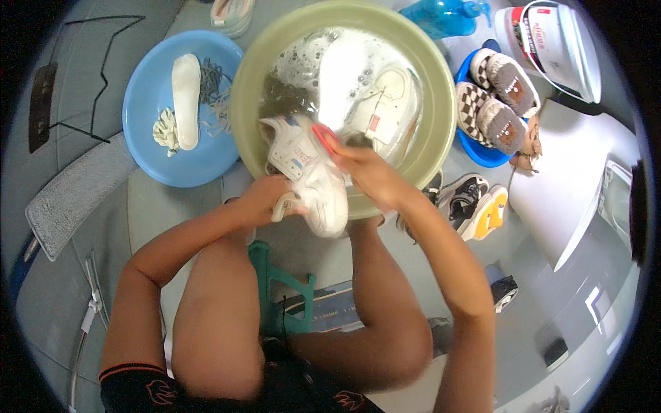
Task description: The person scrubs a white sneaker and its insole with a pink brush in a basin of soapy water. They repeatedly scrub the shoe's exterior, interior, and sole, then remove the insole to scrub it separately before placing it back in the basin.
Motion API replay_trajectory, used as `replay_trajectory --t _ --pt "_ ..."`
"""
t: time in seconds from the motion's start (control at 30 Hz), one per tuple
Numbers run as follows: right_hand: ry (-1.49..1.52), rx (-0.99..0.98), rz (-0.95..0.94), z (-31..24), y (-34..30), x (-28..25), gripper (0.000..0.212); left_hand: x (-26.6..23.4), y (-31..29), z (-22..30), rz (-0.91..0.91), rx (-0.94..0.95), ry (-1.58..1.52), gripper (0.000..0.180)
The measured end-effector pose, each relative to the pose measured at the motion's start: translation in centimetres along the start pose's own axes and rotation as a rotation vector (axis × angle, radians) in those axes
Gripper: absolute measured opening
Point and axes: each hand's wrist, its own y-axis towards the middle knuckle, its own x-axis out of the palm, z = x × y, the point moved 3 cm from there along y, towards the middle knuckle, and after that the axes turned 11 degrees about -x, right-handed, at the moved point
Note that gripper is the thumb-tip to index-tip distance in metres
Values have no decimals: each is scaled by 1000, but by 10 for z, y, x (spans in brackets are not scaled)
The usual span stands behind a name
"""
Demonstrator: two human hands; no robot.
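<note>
A white sneaker (322, 199) is held over the near rim of an olive-green basin (444, 96), its toe pointing toward me. My left hand (265, 197) is closed around the shoe's near left side. In my right hand (368, 175) is a red brush (323, 138), set against the shoe's right side; its bristles are hidden. Soapy water fills the basin. Lying in it are a second white shoe (381, 107) and a white insole (340, 76).
At left, a light-blue basin (148, 89) holds another insole (186, 103) and grey laces (215, 79). To the right are checkered slippers (506, 103) in a blue basin, a white bucket (554, 55) and several shoes (471, 206). A blue bottle (441, 17) stands behind; a green stool (296, 289) is below me.
</note>
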Motion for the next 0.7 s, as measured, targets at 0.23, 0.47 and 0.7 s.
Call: replay_trajectory --t 0.23,0.47,0.7 --pt "-132 -244 140 -1 -84 26 45 -6 -5 7 17 -196 -191 41" --pt "-48 -287 630 -39 -193 21 67 -37 31 55 142 -487 -767 58" --pt "150 -796 967 -109 -241 2 55 -104 23 231 40 -173 -1141 58"
